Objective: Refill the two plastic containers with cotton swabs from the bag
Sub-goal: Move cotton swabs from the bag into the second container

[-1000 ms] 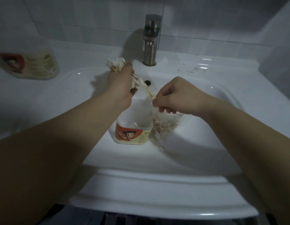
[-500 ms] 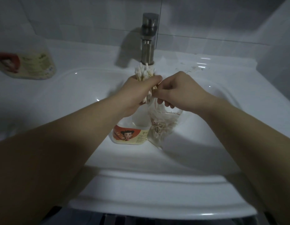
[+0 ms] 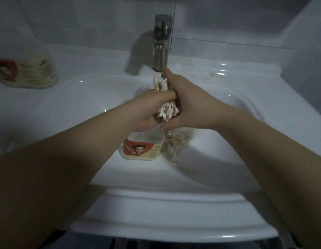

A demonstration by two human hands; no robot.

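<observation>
While the left hand (image 3: 147, 108) grips one bundle of cotton swabs (image 3: 167, 110), the right hand (image 3: 190, 103) presses straight fingers against it, curled half a second earlier. One bag (image 3: 177, 142) and one container (image 3: 141, 150) sit below the hands, a second container (image 3: 30, 74) far left.

Bathroom: white basin (image 3: 95, 97), faucet (image 3: 161, 45), tiles

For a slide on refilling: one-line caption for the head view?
Over a sink, the left hand grips a cotton swab bundle above a labelled container; the right hand touches the bundle.
</observation>
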